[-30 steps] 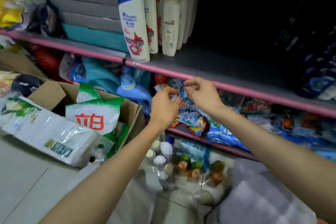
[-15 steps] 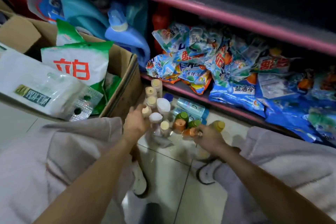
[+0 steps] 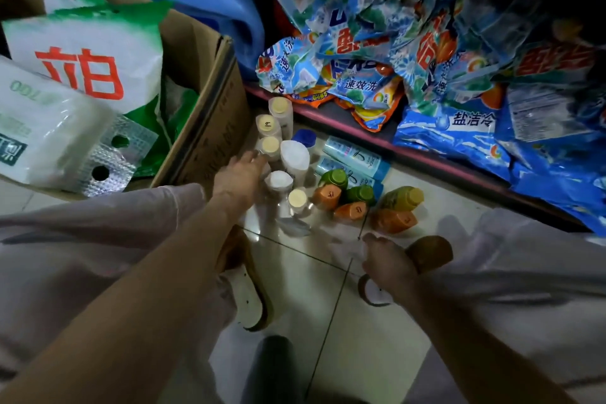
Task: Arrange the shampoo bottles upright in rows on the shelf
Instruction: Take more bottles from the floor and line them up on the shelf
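Several small bottles stand on the tiled floor by the bottom shelf: cream-capped clear bottles (image 3: 270, 144), white-capped bottles (image 3: 294, 157), and green and orange bottles (image 3: 331, 192). Two light blue bottles (image 3: 352, 154) lie flat against the shelf base. My left hand (image 3: 241, 175) reaches to the cream-capped bottles, its fingertips touching one beside the box; its fingers are partly hidden. My right hand (image 3: 388, 262) hovers low over the floor in front of the orange bottles with curled fingers. Whether it pinches the clear film (image 3: 295, 226) there is unclear. The upper shelf with shampoo is out of view.
A cardboard box (image 3: 210, 115) with detergent and tissue packs stands at the left, close to the bottles. Blue detergent bags (image 3: 452, 121) are piled on the pink-edged bottom shelf (image 3: 328, 108). My knees and shoes (image 3: 249, 292) flank the floor tiles.
The view dropped from the upper shelf to the floor. Both hands came down from the hanging sachets to the bottles; the right hand has since pulled back toward me.
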{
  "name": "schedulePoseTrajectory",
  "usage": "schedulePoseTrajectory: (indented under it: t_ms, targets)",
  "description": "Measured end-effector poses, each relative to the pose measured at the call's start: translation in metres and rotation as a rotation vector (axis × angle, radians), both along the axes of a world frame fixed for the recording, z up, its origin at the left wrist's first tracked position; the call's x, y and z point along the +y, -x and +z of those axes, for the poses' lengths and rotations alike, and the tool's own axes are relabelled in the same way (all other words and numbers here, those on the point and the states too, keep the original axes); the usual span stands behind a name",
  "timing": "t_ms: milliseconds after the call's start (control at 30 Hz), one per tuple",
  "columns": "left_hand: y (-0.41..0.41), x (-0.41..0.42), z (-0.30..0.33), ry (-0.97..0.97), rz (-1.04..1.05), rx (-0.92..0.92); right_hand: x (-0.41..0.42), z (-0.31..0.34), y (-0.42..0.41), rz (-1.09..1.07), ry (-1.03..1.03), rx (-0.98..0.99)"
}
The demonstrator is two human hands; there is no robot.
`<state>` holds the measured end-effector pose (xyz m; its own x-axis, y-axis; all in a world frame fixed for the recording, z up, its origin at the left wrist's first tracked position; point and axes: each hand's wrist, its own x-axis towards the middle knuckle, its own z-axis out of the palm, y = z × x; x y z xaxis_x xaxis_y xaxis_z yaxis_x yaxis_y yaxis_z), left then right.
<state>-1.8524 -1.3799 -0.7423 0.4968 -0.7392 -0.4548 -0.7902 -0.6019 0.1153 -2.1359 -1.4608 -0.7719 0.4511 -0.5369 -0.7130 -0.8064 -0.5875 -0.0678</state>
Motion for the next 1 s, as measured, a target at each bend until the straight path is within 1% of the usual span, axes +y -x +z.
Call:
schedulePoseTrajectory:
  t_ms: [133, 300, 367, 467, 567, 667, 800, 900, 1000]
  targets:
    - [-0.001, -0.006, -0.004, -0.056, -0.043, -0.025, -0.001, -0.006, 0.003, -0.041, -0.013, -0.041]
    - [-0.003, -0.002, 0.001, -0.134, -0.180, -0.070, -0.002, 0.001, 0.008, -0.197, -0.034, -0.076]
    - [-0.004, 0.008, 0.008, -0.125, -0.151, -0.055, 0.000, 0.015, 0.008, -0.237, -0.033, -0.123]
    - [-0.006, 0.019, 0.021, -0.068, -0.025, 0.001, -0.003, 0.036, 0.002, -0.332, -0.031, -0.244]
    - [-0.008, 0.033, 0.053, 0.054, 0.066, 0.012, 0.001, 0.069, -0.005, -0.419, -0.022, -0.349]
    - [-0.013, 0.044, 0.090, 0.199, 0.095, 0.032, 0.008, 0.103, -0.007, -0.670, -0.094, -0.503]
    - [-0.017, 0.054, 0.148, 0.445, 0.157, 0.043, 0.012, 0.162, -0.001, -1.054, -0.336, -0.825]
    - [-0.016, 0.053, 0.196, 0.705, 0.170, 0.037, -0.001, 0.222, 0.006, -1.220, -0.441, -1.081]
    - [-0.009, 0.044, 0.246, 0.958, 0.181, 0.072, -0.022, 0.284, 0.011, -1.352, -0.472, -1.338]
